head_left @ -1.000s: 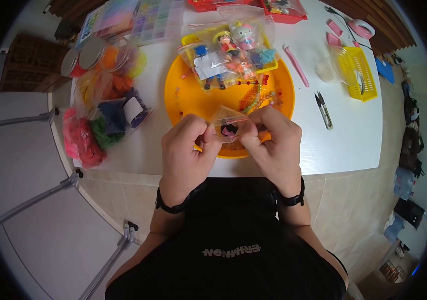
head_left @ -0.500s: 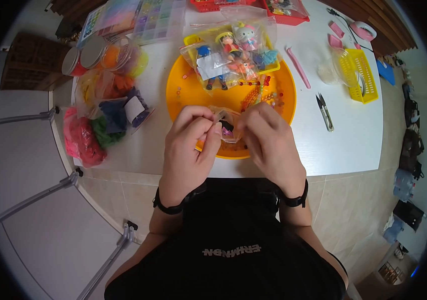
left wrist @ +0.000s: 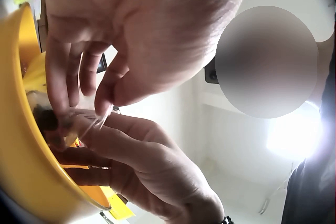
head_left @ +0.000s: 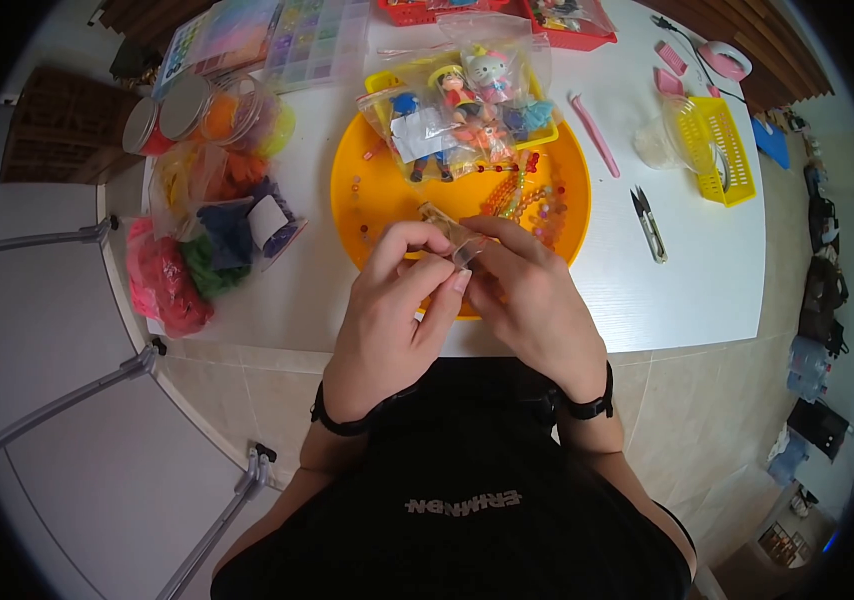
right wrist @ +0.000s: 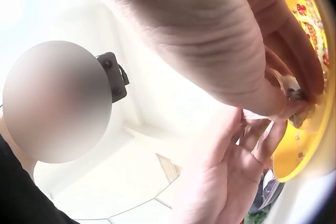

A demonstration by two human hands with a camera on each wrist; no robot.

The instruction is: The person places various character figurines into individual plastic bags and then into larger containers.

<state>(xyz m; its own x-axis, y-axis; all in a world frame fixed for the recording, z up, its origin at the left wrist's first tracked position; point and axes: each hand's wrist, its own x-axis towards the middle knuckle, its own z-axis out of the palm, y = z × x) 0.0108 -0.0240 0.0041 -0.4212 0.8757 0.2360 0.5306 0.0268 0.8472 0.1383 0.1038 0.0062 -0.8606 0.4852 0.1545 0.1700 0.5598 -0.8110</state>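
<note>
Over the near part of a round yellow tray (head_left: 382,190), both hands meet at a small clear plastic bag (head_left: 467,250). My left hand (head_left: 382,325) pinches the bag between thumb and fingertips. From the other side, the bent fingers of my right hand (head_left: 542,310) pinch it too. Something dark shows inside the bag (left wrist: 73,124) in the left wrist view; fingers hide most of it. Bead strings (head_left: 522,195) and loose beads lie in the tray. Clear bags holding toy figures (head_left: 459,95) lie across its far side, over a yellow basket (head_left: 544,128).
Lidded jars (head_left: 185,108) and bags of coloured fluffy material (head_left: 172,280) stand at the left. To the right lie pink tweezers (head_left: 597,138), thread snips (head_left: 650,228) and another yellow basket (head_left: 730,150). Divided bead boxes (head_left: 317,45) and red baskets (head_left: 577,38) are at the back.
The bag was spread between the hands with its black and pink contents showing; now it is tilted and mostly covered by fingers. The hands have come closer together.
</note>
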